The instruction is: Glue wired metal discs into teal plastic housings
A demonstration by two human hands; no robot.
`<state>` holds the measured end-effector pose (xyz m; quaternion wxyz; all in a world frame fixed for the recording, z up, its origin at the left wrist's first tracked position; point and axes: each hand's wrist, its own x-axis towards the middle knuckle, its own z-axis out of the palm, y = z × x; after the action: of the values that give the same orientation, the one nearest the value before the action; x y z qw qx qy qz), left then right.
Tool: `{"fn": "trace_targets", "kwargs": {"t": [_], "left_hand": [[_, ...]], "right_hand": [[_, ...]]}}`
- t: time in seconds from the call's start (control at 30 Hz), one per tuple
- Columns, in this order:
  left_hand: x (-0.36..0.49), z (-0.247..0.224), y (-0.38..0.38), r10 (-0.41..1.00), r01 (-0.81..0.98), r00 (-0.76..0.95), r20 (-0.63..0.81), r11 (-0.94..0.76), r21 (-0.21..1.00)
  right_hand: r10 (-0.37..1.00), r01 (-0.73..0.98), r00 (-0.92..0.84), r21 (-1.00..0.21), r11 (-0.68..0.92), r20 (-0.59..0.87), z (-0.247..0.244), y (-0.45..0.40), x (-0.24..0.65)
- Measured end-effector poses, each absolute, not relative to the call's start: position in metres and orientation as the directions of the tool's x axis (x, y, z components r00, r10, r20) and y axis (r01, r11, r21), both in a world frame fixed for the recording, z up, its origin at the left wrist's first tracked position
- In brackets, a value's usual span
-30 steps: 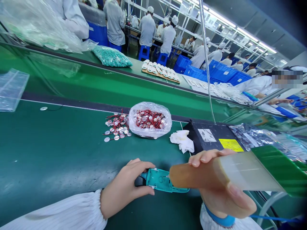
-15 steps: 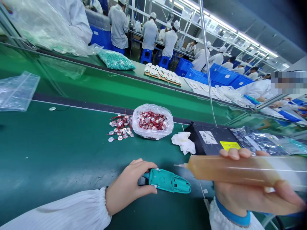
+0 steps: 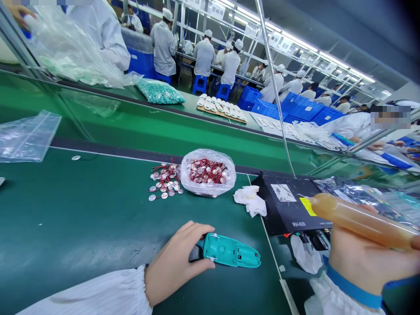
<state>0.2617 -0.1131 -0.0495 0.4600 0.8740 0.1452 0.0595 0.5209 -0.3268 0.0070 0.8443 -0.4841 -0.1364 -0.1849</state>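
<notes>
The left hand is gripping the near end of the teal shell between thumb and fingers. The shell is lying on the bench, immediately right of that hand, its long axis running left to right and its tapered end pointing rightward. The right hand, farther off, is closing around the syringe, whose tip is pointing leftward, well apart from the shell.
</notes>
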Motion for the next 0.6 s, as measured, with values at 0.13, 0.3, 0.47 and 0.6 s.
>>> {"fn": "trace_targets", "kwargs": {"t": [0.13,0.3,0.47,0.6], "left_hand": [[0.261,-0.049,-0.113,0.308,0.162,0.951,0.024,-0.565,0.809],[0.260,-0.049,-0.111,0.295,0.113,0.951,0.094,-0.612,0.783],[0.261,-0.051,-0.109,0.305,0.102,0.943,0.134,-0.648,0.755],[0.262,-0.050,-0.108,0.302,0.101,0.944,0.137,-0.657,0.747]], "right_hand": [[-0.247,0.314,0.947,-0.748,0.585,0.204,0.012,-0.301,0.511],[-0.232,0.209,0.969,-0.798,0.565,0.090,0.004,-0.278,0.511],[-0.235,0.235,0.964,-0.819,0.523,0.126,-0.006,-0.269,0.514],[-0.197,0.248,0.964,-0.864,0.439,0.177,-0.009,-0.264,0.517]]}}
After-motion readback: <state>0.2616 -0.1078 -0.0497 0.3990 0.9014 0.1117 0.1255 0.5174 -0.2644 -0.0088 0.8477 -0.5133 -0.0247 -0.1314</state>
